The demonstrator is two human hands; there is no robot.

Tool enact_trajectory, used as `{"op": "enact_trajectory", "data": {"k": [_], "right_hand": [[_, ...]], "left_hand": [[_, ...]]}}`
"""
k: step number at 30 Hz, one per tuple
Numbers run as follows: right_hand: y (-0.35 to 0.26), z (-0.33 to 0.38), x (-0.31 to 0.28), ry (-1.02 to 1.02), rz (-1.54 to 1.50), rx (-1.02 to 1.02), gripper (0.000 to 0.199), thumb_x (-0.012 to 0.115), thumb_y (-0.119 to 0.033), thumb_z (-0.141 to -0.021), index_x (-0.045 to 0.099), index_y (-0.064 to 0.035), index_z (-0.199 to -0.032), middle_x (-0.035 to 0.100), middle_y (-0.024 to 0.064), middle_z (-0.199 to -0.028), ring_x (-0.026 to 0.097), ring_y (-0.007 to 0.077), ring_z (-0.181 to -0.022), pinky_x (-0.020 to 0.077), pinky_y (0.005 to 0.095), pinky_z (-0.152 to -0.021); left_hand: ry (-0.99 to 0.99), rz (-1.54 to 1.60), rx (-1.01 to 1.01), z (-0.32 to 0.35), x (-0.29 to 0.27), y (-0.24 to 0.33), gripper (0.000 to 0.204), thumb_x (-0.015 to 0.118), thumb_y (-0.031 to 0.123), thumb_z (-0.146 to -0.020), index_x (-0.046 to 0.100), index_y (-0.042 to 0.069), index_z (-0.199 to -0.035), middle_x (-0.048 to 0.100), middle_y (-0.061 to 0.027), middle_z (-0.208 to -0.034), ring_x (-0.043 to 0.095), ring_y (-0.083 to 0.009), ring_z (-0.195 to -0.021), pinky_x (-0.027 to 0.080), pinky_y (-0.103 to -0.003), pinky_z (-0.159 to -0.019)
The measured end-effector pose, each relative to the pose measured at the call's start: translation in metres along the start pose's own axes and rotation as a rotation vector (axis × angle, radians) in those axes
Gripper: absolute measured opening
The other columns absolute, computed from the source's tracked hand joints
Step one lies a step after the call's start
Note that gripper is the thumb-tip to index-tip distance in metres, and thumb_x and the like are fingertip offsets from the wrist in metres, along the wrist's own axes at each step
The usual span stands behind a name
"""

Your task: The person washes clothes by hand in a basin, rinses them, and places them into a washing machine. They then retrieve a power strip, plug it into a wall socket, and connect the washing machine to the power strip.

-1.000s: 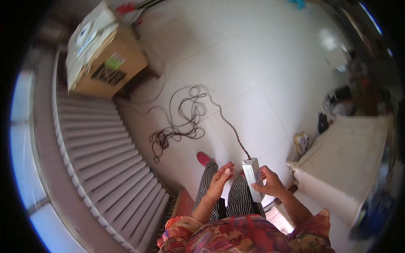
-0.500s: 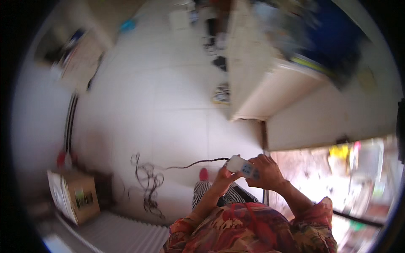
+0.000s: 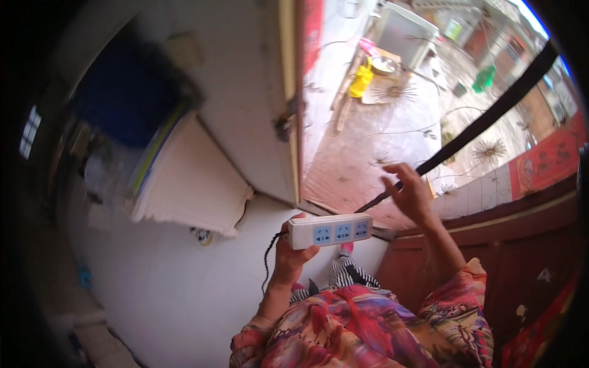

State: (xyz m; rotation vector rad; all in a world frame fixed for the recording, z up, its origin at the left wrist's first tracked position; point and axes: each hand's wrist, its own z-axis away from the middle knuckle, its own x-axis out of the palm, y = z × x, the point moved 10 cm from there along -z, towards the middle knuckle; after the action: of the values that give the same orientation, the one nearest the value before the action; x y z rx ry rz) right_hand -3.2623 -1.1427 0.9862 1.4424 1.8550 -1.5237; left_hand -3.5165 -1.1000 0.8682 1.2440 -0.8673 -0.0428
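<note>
A white power strip (image 3: 331, 231) with blue socket faces lies level in front of my body. My left hand (image 3: 291, 260) is closed around its left end, thumb at the lower edge. From that end a dark twisted cord (image 3: 267, 260) hangs toward the floor. Off to the right, my right hand (image 3: 410, 195) is raised with fingers apart and holds nothing. It is beside the long dark band (image 3: 485, 119) of a sheer door curtain (image 3: 396, 132) printed with dandelion shapes; whether the fingers touch the band I cannot tell.
A pale door (image 3: 245, 98) stands at upper left, beside furniture under a cream cloth (image 3: 190, 178). Brown wooden panels (image 3: 466, 251) rise at right. Through the curtain show a yellow bag (image 3: 361, 80) and a metal bowl (image 3: 384, 65). White floor (image 3: 202, 294) lies below.
My view has turned right, toward the curtained doorway. Both hands were together at the power strip; now only the left holds it, and the right has moved away to the curtain's band.
</note>
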Motion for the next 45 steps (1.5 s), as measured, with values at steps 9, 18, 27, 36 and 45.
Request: {"op": "enact_trajectory", "data": {"k": [9,18,27,36,45], "right_hand": [[0.203,-0.069,-0.128,0.058,0.454,-0.061,0.009,0.059,-0.011,-0.071,0.064,-0.0045,-0.069,0.063,0.0134,-0.075,0.06,0.0272,-0.076,0.0473,0.0379,-0.067],[0.423,-0.136,-0.279,0.596,0.518,0.55,0.076,0.066,-0.035,-0.08,0.03,0.0043,-0.134,0.056,0.0262,-0.11,0.058,0.0393,-0.099,0.048,0.0419,-0.086],[0.604,-0.188,-0.375,1.032,0.199,0.59,0.05,0.07,-0.028,-0.079,0.054,0.0004,-0.117,0.057,0.0162,-0.111,0.059,0.0238,-0.098,0.0466,0.0348,-0.084],[0.574,-0.403,-0.162,-0.007,0.107,0.041,0.086,0.082,-0.038,-0.06,0.044,-0.0088,-0.131,0.044,0.0134,-0.133,0.039,0.0297,-0.126,0.0323,0.0447,-0.101],[0.583,-0.564,-0.041,-0.45,-0.036,-0.194,0.058,0.076,-0.022,-0.06,0.055,-0.0089,-0.113,0.061,0.0119,-0.098,0.058,0.0312,-0.094,0.0459,0.0402,-0.082]], "left_hand": [[-0.457,0.016,-0.222,-0.146,0.238,-0.151,0.07,0.071,-0.006,-0.071,0.038,0.005,-0.132,0.053,-0.0068,-0.117,0.052,-0.0156,-0.109,0.043,-0.031,-0.093],[-0.394,0.01,-0.176,-0.322,0.379,-0.216,0.057,0.066,-0.01,-0.075,0.043,0.005,-0.124,0.056,-0.0058,-0.112,0.054,-0.0154,-0.105,0.044,-0.03,-0.094],[-0.203,0.153,-0.089,-0.548,0.41,-0.234,0.033,0.062,-0.001,-0.082,0.052,0.001,-0.114,0.059,-0.01,-0.11,0.059,-0.0224,-0.102,0.05,-0.037,-0.091],[-0.144,0.1,-0.227,-0.713,0.4,-0.266,0.038,0.067,0.002,-0.08,0.052,0.007,-0.115,0.059,-0.0052,-0.11,0.058,-0.0163,-0.101,0.049,-0.034,-0.087],[-0.014,0.203,-0.147,-0.826,0.363,-0.262,0.069,0.075,0.011,-0.075,0.037,0.006,-0.133,0.051,-0.006,-0.121,0.051,-0.0153,-0.11,0.045,-0.033,-0.092]]}}
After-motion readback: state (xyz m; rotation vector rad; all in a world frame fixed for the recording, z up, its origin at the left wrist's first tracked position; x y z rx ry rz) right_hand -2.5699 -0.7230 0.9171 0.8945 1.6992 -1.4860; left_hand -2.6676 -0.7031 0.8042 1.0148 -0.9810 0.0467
